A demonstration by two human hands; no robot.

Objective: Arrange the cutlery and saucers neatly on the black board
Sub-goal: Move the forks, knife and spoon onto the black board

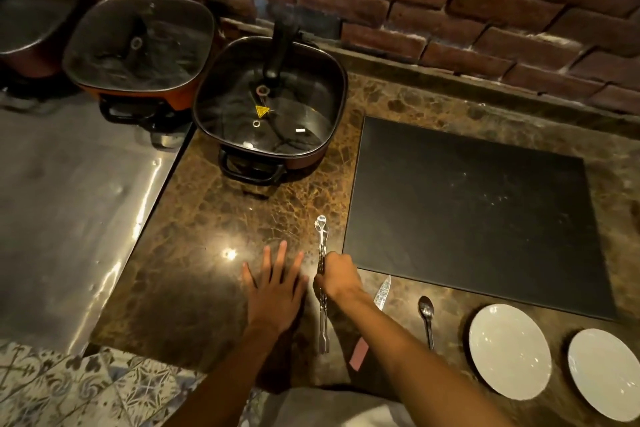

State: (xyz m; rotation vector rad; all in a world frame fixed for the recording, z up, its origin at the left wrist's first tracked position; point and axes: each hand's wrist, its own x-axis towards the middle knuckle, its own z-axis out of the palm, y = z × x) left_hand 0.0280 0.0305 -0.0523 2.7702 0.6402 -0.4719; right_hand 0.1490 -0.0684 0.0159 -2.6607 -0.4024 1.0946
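The black board [464, 211] lies bare on the brown marble counter at the right. My right hand [337, 276] is closed around the middle of long metal tongs [321, 232] lying just left of the board. My left hand [273, 282] rests flat on the counter beside them, fingers spread, holding nothing. A knife [382, 293] with a pink handle lies partly under my right forearm. Near the board's front edge lie a dark spoon [426, 317] and two white saucers, one [509, 350] left of the other [604, 374].
A black electric pan [270, 104] with a glass lid stands left of the board, with an orange pan [138, 48] and a third [31, 7] further left. A steel surface [69, 204] adjoins the counter on the left. A brick wall runs behind.
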